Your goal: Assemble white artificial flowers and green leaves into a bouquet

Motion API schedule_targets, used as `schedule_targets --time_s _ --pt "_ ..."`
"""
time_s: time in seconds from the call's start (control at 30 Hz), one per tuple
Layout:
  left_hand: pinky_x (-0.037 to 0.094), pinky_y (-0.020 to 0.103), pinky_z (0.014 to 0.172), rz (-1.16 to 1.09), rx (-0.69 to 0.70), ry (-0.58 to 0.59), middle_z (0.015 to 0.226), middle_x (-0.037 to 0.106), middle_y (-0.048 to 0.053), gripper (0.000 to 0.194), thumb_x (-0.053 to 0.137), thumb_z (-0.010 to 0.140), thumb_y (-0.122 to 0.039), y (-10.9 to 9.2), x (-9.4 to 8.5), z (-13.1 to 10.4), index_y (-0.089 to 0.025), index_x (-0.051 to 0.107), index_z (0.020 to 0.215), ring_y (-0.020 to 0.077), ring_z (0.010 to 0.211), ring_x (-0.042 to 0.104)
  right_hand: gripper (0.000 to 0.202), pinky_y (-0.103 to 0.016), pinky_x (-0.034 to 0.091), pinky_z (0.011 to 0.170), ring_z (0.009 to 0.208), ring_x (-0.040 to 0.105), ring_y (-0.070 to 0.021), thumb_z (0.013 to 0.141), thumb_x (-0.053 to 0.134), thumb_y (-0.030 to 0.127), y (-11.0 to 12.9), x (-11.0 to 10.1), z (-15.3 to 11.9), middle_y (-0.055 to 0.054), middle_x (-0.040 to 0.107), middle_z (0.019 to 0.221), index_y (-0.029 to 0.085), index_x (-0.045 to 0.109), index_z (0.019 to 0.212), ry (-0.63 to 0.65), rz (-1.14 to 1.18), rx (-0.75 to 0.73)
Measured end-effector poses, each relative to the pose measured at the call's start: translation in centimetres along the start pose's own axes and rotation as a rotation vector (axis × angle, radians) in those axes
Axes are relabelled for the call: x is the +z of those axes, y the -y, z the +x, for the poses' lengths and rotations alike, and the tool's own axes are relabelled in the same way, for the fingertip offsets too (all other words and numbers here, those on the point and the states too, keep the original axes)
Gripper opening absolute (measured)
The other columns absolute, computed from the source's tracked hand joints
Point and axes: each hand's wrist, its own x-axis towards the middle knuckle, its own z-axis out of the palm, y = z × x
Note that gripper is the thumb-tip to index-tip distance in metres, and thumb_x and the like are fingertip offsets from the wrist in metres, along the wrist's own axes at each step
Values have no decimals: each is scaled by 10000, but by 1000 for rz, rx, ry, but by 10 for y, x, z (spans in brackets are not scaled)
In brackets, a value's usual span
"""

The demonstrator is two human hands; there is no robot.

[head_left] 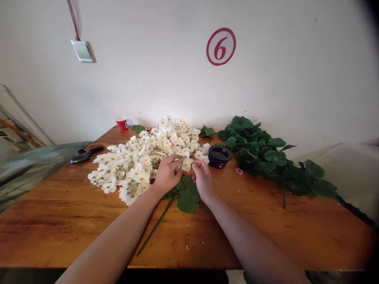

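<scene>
- At the middle of the desk, toward its far edge, lies a heap of white artificial flower sprays; both hands work at the near right margin of this heap.
- The left hand rests palm down on the blossoms, fingers curled and partly closed around a cluster at the heap's edge; what sits under the palm is hidden.
- The right hand sits just beside it, fingertips pinched together on a small blossom or stem tip; the exact contact point cannot be told.
- A thin green stem runs from beneath the hands toward the near edge of the desk, with broad green leaves lying under the wrists.
- Handling judgement: the sprays appear light and springy. Petals look soft and likely to detach or crease under pressure. The stem looks stiffer and is probably the safer place to take hold, just below the lowest blossoms.
- The sprays are likely to tangle; lifting one may drag its neighbours.
- A dark blue round dish stands just right of the hands, with a single pink blossom near it.
- A pile of green foliage occupies the far right of the desk.
- Black-handled scissors lie near the left edge; a red cup stands at the far left corner.
</scene>
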Motion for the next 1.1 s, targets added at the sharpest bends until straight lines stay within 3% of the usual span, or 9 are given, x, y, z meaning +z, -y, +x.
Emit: schedule_targets --time_s 0.07,0.17,0.3,0.37,0.53,0.73,0.83,0.97,1.1 --pt "467 389 960 -70 6 -114 1185 600 75 478 534 798 -106 1 -5 2 -238 623 1249 211 1068 574 387 -269 407 448 568 528 -136 798 588 480 4 -2 2 -9 589 880 243 596 1105 -1 78 40" --pt "502 361 920 -155 -29 -224 1180 593 71 457 549 817 -124 -5 -13 4 -240 613 1254 189 1038 590 455 -310 499 569 796 606 -194 808 594 499 11 -5 2 -54 599 1088 264 586 1198 29 124 -6" --pt "516 361 903 -216 -3 -272 1185 588 72 487 561 838 -140 -23 -25 5 -266 567 1308 189 1061 589 483 -372 493 902 1176 537 -232 838 600 475 24 -5 -3 -39 572 1283 303 546 1286 103 228 -98" --pt "512 377 924 -241 69 -262 1213 578 82 511 557 844 -135 -34 -29 5 -270 540 1337 196 1085 584 498 -375 467 967 1240 513 -218 844 600 476 33 -3 -7 -9 560 1335 336 513 1314 163 379 -63" --pt "514 363 941 -317 231 -127 1214 593 107 499 515 868 -95 -51 -29 -1 -244 521 1344 199 1119 588 518 -360 542 823 1071 633 -216 864 518 558 48 2 -13 -25 662 1180 336 456 1328 212 642 124" --pt "517 379 874 -263 272 -96 1076 615 104 318 557 852 -154 -56 -36 -7 -220 546 1163 213 1008 611 544 -321 549 678 958 657 -234 841 437 637 46 -5 -5 -79 675 1087 256 549 1213 122 374 243" --pt "492 408 870 -216 245 -105 1073 587 118 317 592 842 -259 -53 -38 -8 -212 480 1135 240 1012 593 517 -311 528 593 807 653 -220 837 460 624 49 -5 -6 -84 685 983 229 604 1139 178 406 294" --pt "470 370 789 -151 243 -114 940 601 85 385 621 806 -530 -43 -33 -7 -216 471 970 228 879 597 476 -288 483 529 701 614 -195 836 497 595 55 -2 -13 -61 669 923 247 608 1141 265 416 318" --pt "426 337 697 -45 269 -135 784 588 55 455 469 842 -675 -37 -25 -7 -221 464 811 200 734 557 375 -267 444 520 645 569 -163 851 512 564 58 1 -21 -23 639 854 262 620 1047 459 466 361"
